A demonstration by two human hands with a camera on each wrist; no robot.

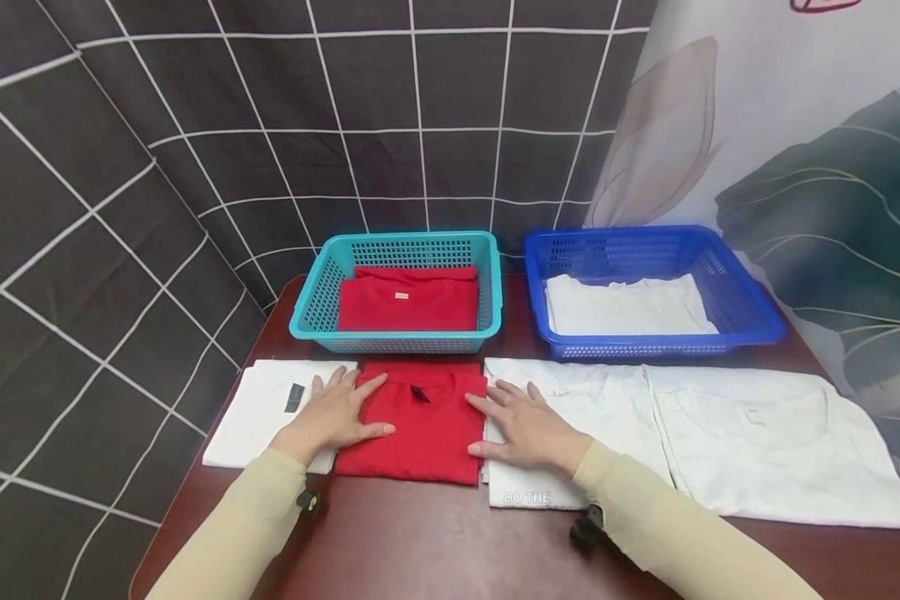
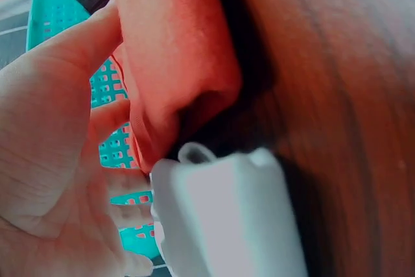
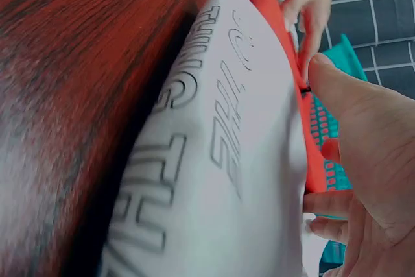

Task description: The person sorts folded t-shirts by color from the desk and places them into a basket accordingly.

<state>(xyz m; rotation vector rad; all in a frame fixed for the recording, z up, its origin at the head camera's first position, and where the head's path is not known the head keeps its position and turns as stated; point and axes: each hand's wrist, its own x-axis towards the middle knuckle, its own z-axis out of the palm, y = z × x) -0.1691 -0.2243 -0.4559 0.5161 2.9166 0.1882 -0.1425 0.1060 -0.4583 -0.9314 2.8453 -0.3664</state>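
Note:
A folded red T-shirt (image 1: 423,437) with a dark neck label lies on the table between two white folded shirts. My left hand (image 1: 335,414), fingers spread, rests over its left edge, beside a smaller folded white shirt (image 1: 255,417) with a dark label. On the other side, my right hand (image 1: 528,427) reaches over the red shirt's right edge, fingers extended, above a folded white T-shirt (image 1: 581,400) with printed lettering. In the left wrist view the thumb (image 2: 97,40) touches the red cloth. Lettering on the white T-shirt (image 3: 220,121) fills the right wrist view.
Behind the row stand a teal basket (image 1: 397,342) holding folded red clothing (image 1: 412,304) and a blue basket (image 1: 645,342) holding folded white clothing (image 1: 622,308). Another white shirt (image 1: 772,442) lies at the right of the brown table (image 1: 412,542). A dark grid-patterned cloth (image 1: 375,92) hangs behind.

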